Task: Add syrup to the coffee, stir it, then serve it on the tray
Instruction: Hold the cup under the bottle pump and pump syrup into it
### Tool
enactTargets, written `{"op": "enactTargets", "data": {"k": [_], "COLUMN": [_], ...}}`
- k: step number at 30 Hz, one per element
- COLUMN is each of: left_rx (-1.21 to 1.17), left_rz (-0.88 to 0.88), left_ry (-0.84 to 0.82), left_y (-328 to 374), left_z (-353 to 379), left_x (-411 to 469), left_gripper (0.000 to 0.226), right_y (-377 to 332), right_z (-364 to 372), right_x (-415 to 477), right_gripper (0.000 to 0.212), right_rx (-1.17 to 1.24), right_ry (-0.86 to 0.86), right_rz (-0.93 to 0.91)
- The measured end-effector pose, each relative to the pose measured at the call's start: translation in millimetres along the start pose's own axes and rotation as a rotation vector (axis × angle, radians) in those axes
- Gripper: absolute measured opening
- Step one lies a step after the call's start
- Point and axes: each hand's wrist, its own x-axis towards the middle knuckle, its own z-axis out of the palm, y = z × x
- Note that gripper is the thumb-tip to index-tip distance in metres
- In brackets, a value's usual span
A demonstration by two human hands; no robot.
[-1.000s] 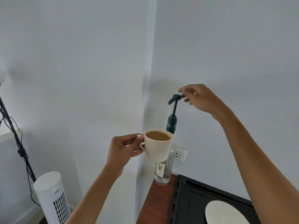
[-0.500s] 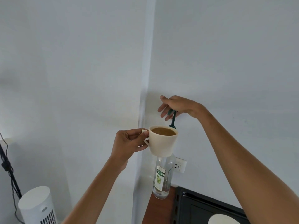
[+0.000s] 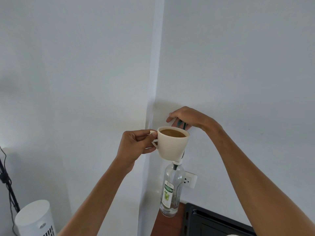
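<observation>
My left hand (image 3: 136, 142) pinches the handle of a cream cup (image 3: 172, 147) filled with brown coffee (image 3: 172, 133) and holds it in the air in front of the syrup bottle's neck. The clear glass syrup bottle (image 3: 172, 189), nearly empty, stands on the wooden counter against the wall. My right hand (image 3: 186, 117) lies palm down on the dark green pump head (image 3: 179, 123), which sits low, just behind the cup's rim. The pump's spout is hidden by my fingers and the cup.
A black tray (image 3: 213, 222) lies on the brown counter (image 3: 168, 225) at the bottom right, with a sliver of white plate (image 3: 236, 234) at the frame edge. A wall socket (image 3: 189, 181) is behind the bottle. A white tower fan (image 3: 34, 218) and black cables (image 3: 6, 183) stand at the lower left.
My right hand went from touching the raised pump head to covering it and pushing it down. The cup moved up and closer to the pump. The camera tilted upward.
</observation>
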Motion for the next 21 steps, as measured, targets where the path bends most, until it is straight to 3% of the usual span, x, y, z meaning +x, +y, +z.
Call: {"op": "enactTargets", "data": {"k": [21], "left_rx": [0.002], "left_rz": [0.043], "left_ry": [-0.007], "left_y": [2], "left_z": [5], "left_x": [7], "left_gripper": [0.023], "right_y": [11], "right_z": [3], "right_x": [5], "right_gripper": [0.044], "right_rx": [0.006], "right_ry": [0.076], "right_rz": [-0.057]}}
